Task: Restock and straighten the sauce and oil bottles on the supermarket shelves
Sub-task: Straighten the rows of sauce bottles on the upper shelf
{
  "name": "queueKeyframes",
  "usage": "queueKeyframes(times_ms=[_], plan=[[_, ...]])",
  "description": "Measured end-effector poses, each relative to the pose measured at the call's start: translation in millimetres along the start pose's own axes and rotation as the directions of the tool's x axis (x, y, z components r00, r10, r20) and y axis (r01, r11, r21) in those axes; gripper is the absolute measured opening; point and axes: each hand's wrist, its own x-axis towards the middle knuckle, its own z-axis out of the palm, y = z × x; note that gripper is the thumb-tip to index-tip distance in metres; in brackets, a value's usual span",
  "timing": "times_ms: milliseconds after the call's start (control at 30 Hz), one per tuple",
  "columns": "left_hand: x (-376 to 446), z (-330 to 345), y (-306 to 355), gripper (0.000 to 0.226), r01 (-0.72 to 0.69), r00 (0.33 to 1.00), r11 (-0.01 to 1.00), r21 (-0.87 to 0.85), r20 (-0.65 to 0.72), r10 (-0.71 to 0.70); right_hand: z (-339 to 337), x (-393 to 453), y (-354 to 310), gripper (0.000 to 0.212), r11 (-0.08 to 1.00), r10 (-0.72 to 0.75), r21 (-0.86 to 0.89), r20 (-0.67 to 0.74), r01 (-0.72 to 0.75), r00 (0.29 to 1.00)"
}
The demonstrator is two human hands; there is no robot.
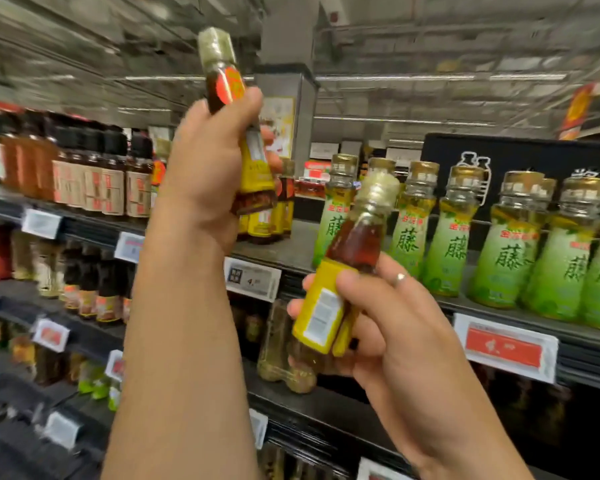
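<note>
The right hand (392, 317), a ring on one finger, grips a slim yellow-labelled bottle (340, 285) of amber oil, tilted, in front of the shelf edge (361, 268). Above it to the left, the left hand (208, 171) clasps a matching darker bottle (238, 123). On the shelf behind, waisted green-labelled glass bottles (451, 233) stand in a row.

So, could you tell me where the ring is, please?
Head view, lower right: the ring sits on the right hand, which grips a yellow-labelled bottle.
</note>
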Motion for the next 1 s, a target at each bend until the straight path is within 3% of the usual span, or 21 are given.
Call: queueKeyframes(times_ms=[67, 167, 300, 433, 633, 700, 833, 1000], plan=[[17.4, -13.0, 4.0, 0.015, 0.007, 0.999, 1.0, 0.027, 0.034, -0.008, 7.5, 14.9, -5.2, 0.017, 0.999, -0.047, -0.023, 0.01, 0.047, 0.999], [31.8, -39.4, -3.6, 0.019, 0.151, 0.971, 0.988, -0.038, 0.194, -0.141, 18.6, 41.2, -7.3, 0.016, 0.994, -0.084, -0.074, 0.015, 0.085, 0.996], [46.4, -88.5, -31.7, 0.026, 0.276, 0.94, 0.96, 0.039, 0.198, -0.278, 41.0, 83.2, 2.8, 0.012, 0.971, -0.082, -0.225, -0.017, 0.077, 0.996], [74.6, -146.5, -52.1, 0.035, 0.268, 0.922, 0.95, 0.159, 0.244, -0.301, 67.8, 129.3, 22.3, 0.022, 0.954, -0.038, -0.298, -0.091, 0.009, 0.995], [105.6, -203.9, -69.0, 0.045, 0.312, 0.852, 0.938, 0.153, 0.393, -0.347, 104.4, 179.4, 55.6, 0.028, 0.95, -0.033, -0.311, -0.143, -0.014, 0.989], [111.9, -215.4, -69.1, 0.046, 0.271, 0.839, 0.939, 0.213, 0.426, -0.338, 110.4, 188.8, 63.2, 0.028, 0.936, -0.028, -0.351, -0.142, -0.024, 0.989], [116.1, -228.7, -61.4, 0.046, 0.007, 0.83, 0.927, 0.376, 0.515, -0.215, 117.9, 198.7, 69.3, 0.027, 0.885, -0.044, -0.465, -0.136, -0.025, 0.99], [121.3, -233.6, -56.1, 0.047, -0.17, 0.803, 0.886, 0.432, 0.582, -0.129, 124.3, 203.9, 69.4, 0.036, 0.81, -0.026, -0.582, -0.145, -0.064, 0.989]])
